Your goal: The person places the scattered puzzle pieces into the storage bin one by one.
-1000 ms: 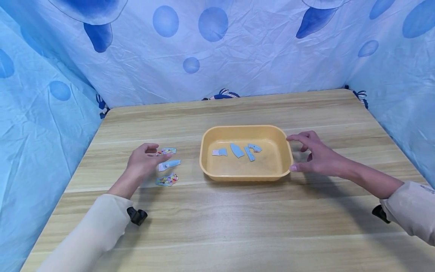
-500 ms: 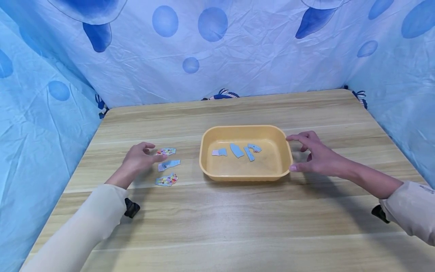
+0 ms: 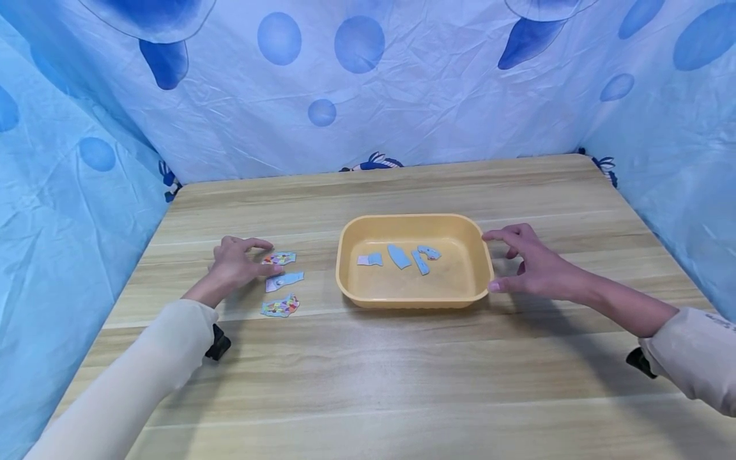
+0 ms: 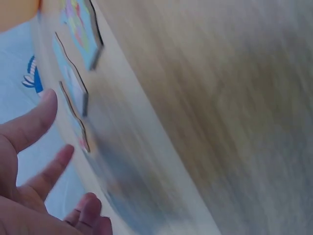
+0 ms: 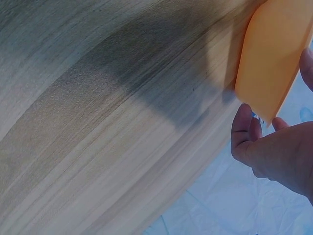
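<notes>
In the head view my left hand (image 3: 231, 265) is beside a column of 3 flat puzzle pieces, its index finger and thumb spread near the left end of the far colourful piece (image 3: 280, 257). The left wrist view shows nothing between its fingers. Nearer lie a blue-and-pink piece (image 3: 284, 282) and another colourful piece (image 3: 281, 306). My right hand (image 3: 535, 265) is at the right end of a yellow-orange plastic tray (image 3: 414, 303), thumb and index fingertip touching or nearly touching its rim. Several light-blue pieces, one a pointed piece (image 3: 398, 256), lie inside the tray.
The wood-grain table (image 3: 368, 383) extends around the tray and the pieces. A blue patterned cloth (image 3: 368, 115) hangs behind the table and along both sides.
My left hand has drawn slightly left and away from the pieces, with its index finger stretching out more. My right hand stays at the tray, and the pieces keep their places.
</notes>
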Demonstrator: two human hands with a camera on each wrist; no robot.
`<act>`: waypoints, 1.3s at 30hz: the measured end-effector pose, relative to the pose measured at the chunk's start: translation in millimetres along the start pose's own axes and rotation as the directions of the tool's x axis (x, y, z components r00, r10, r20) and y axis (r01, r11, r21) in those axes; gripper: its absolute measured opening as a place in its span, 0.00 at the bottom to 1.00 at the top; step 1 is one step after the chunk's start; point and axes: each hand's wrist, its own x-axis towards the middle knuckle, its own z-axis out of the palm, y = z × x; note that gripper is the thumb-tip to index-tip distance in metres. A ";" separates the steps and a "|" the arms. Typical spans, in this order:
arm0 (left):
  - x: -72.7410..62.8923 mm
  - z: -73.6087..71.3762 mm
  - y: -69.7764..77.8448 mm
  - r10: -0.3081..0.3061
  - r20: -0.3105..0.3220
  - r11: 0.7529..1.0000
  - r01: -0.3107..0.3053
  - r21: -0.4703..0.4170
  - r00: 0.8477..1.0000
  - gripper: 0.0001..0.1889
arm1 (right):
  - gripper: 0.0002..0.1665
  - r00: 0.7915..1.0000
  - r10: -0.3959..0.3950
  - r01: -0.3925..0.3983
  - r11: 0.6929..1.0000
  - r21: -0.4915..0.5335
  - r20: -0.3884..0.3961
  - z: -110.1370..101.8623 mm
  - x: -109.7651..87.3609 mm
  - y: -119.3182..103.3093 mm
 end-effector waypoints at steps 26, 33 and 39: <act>9.7 11.7 -4.6 0.081 -0.131 0.997 -0.079 0.018 0.988 0.19 | 0.50 1.000 -0.012 0.012 1.000 0.010 -0.002 0.6 0.9 1.5; 10.9 12.3 -4.7 0.093 -0.138 0.996 -0.093 0.010 0.986 0.18 | 0.50 1.000 -0.014 0.014 1.000 0.012 0.000 0.2 1.0 1.0; 11.4 13.0 -3.5 0.099 -0.152 0.995 -0.100 0.004 0.983 0.16 | 0.50 1.000 -0.029 0.029 0.999 0.024 -0.001 0.9 0.7 1.9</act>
